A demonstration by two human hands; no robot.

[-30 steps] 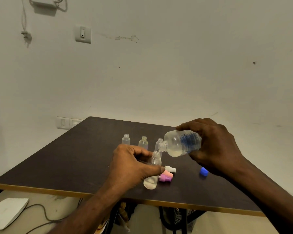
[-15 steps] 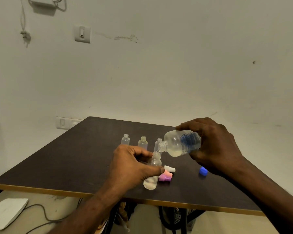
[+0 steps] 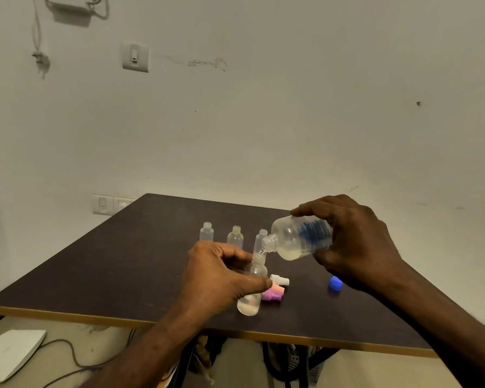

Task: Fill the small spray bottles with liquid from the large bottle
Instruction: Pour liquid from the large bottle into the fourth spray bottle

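Clear small bottle [image 3: 252, 287] — in left hand [image 3: 219, 278], upright

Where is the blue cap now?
In the head view, the blue cap lies on the table, right of the spray heads, below the right hand.

Large bottle [image 3: 301, 241] — clear, blue-printed label, uncapped — tipped neck-down in my right hand [image 3: 359, 245], thin stream running into the small spray bottle [image 3: 253, 287] held upright in my left hand [image 3: 219, 278]; liquid low in it. Three more small bottles [image 3: 235, 237] stand open behind — upright on the bench [image 3: 118, 264].
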